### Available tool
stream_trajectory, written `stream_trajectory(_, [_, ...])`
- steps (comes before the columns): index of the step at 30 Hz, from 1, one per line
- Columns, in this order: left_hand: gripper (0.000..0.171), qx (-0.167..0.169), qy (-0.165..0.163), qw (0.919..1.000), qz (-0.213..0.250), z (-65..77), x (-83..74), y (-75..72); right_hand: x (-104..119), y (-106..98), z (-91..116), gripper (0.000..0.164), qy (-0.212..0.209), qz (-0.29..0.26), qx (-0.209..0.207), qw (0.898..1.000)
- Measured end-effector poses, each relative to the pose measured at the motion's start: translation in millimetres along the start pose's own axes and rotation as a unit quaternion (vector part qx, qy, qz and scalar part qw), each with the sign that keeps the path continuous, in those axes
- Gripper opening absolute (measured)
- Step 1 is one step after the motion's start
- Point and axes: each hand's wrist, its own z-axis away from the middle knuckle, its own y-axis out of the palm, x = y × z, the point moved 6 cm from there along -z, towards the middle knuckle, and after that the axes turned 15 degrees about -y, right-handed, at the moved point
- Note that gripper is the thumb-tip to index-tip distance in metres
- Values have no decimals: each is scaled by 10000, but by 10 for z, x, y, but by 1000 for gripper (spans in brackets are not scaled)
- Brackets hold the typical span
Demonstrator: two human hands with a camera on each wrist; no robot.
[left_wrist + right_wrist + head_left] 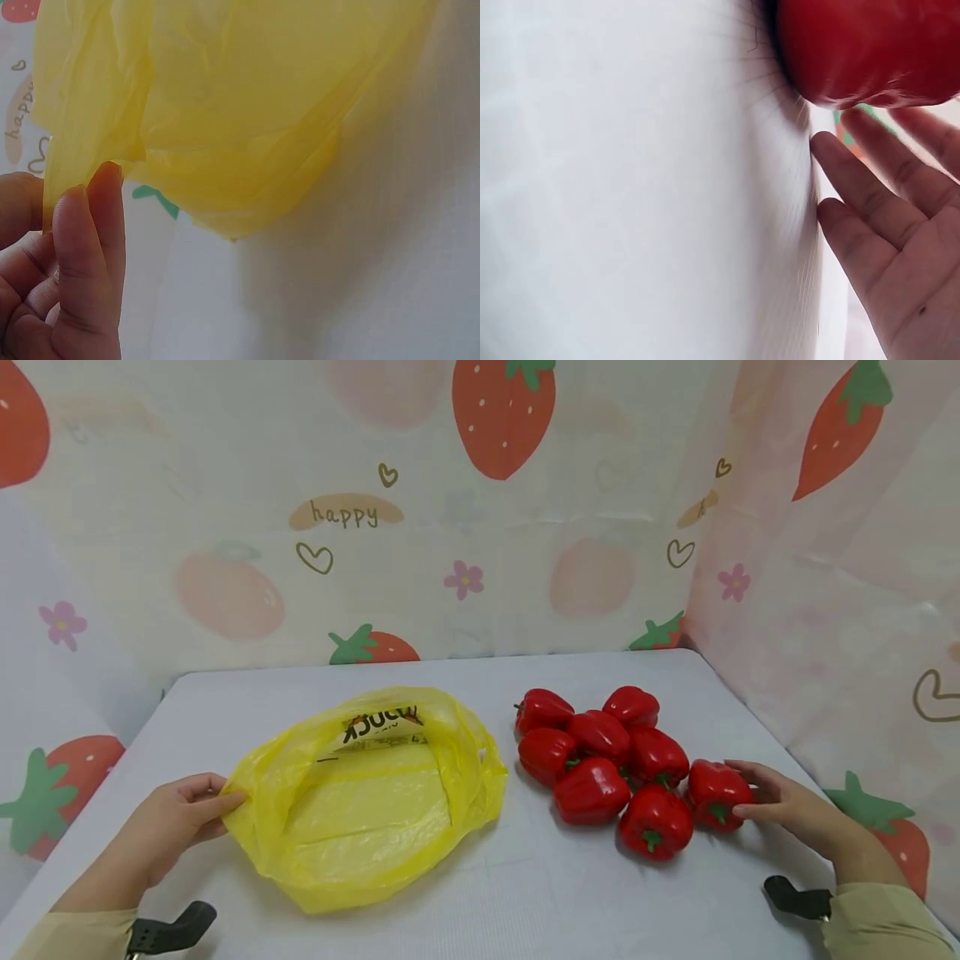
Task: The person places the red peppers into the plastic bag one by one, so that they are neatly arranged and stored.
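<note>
On the left of the head view, my left hand (176,822) pinches the rim of a yellow plastic bag (360,881) between thumb and fingers. The bag's mouth gapes wide, and dark lettering shows inside it. Close up in the left wrist view, thin yellow film (225,112) runs between the fingertips. My right hand (798,818) is at the rightmost red bell pepper (716,793), thumb and fingers around its right side. Its fingers (870,199) are spread and nearly straight in the right wrist view, beside the pepper (870,45); firm contact is hard to tell.
Several more glossy red bell peppers (592,792) lie clustered right of the bag on a white-covered table (525,902). A strawberry-patterned curtain (510,543) hangs behind and at the sides. Black wrist mounts (174,928) are worn on both forearms.
</note>
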Motion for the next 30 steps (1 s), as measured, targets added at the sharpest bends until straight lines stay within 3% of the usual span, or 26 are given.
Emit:
stream_trajectory(11, [51, -9, 26, 10000, -48, 21, -8, 9, 100, 21, -37, 85, -279, -290, 183, 9990])
stream_trajectory(30, [51, 42, 12, 10000, 41, 16, 12, 16, 92, 31, -21, 83, -12, -278, 231, 9993])
